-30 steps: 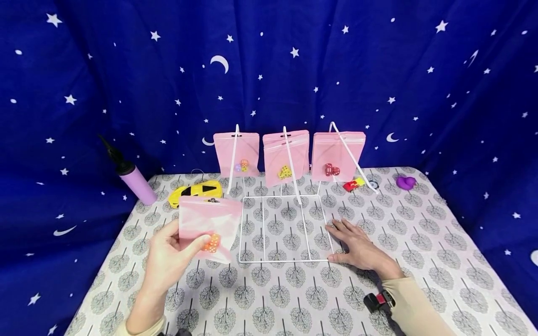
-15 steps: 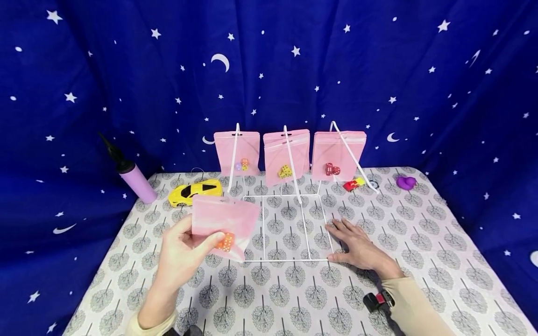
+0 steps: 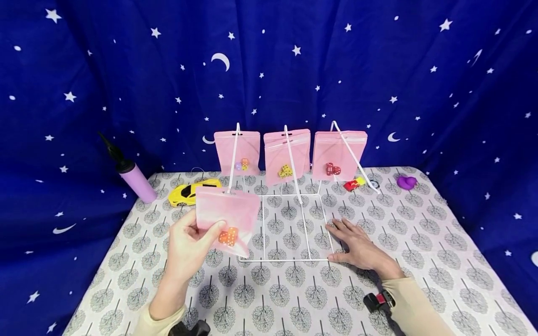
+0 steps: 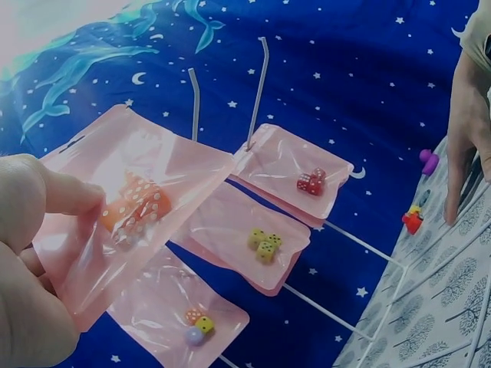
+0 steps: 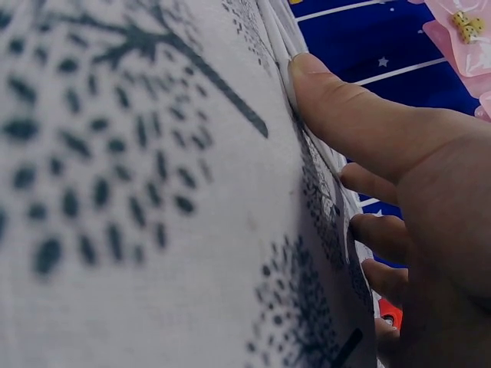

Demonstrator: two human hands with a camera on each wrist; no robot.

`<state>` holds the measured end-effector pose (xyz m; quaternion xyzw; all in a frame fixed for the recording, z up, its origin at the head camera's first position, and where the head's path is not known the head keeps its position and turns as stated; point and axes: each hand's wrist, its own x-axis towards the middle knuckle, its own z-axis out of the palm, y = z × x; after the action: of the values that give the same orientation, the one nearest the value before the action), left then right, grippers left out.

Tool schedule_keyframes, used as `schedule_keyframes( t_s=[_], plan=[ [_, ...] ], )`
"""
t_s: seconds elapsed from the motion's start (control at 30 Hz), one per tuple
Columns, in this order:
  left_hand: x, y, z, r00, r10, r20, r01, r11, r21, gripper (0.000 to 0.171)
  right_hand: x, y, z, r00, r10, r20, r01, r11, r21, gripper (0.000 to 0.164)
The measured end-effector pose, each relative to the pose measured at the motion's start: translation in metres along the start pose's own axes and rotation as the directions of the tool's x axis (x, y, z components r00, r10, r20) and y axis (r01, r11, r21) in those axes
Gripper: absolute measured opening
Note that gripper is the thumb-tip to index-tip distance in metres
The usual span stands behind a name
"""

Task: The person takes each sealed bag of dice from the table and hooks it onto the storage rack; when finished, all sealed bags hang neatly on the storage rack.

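My left hand (image 3: 189, 247) pinches a pink zip bag (image 3: 227, 205) by its left side, thumb in front near the orange dice (image 3: 229, 236) inside. The bag is held up before the left prong of a white wire display rack (image 3: 286, 261). From the rack's three prongs hang more pink bags: one with mixed-colour dice (image 3: 242, 164) on the left, one with yellow dice (image 3: 285, 171) in the middle, one with red dice (image 3: 333, 169) on the right. My right hand (image 3: 357, 245) rests with fingers spread at the rack base's right front corner, thumb touching the wire.
A yellow toy car (image 3: 189, 192) sits behind the held bag, partly covered by it. At the back left stands a purple hand pump (image 3: 136, 182). A small red and yellow toy car (image 3: 354, 184) and a purple rubber duck (image 3: 406, 182) lie at the back right.
My left hand has carried the bag with orange dice rightward and slightly up, to the front of the left prong. The right hand and the rack stay put.
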<state>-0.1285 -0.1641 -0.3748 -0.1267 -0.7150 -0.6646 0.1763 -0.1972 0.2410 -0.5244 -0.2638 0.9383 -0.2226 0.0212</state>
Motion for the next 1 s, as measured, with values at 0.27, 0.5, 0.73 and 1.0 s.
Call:
schedule_keyframes(
  t_s=[0.27, 0.5, 0.73, 1.0],
  plan=[
    [0.002, -0.006, 0.006, 0.997, -0.045, -0.059, 0.045, 0.999, -0.004, 0.029, -0.001, 0.0, 0.001, 1.0, 0.002, -0.006, -0.002, 1.0, 0.002, 0.086],
    [0.007, -0.012, 0.011, 0.99, -0.076, -0.115, 0.082, 0.996, 0.044, 0.027, 0.0, 0.002, 0.002, 1.0, -0.002, -0.009, 0.002, 1.0, 0.001, 0.086],
    [0.016, -0.018, 0.015, 0.978, -0.138, -0.154, 0.147, 0.988, 0.049, 0.025, 0.001, 0.001, 0.001, 1.0, -0.009, -0.013, 0.008, 1.0, -0.004, 0.086],
    [0.03, -0.024, 0.02, 0.977, -0.112, -0.182, 0.122, 0.992, 0.044, 0.026, 0.0, 0.001, 0.0, 1.0, -0.009, -0.011, 0.009, 1.0, -0.002, 0.086]
  ],
)
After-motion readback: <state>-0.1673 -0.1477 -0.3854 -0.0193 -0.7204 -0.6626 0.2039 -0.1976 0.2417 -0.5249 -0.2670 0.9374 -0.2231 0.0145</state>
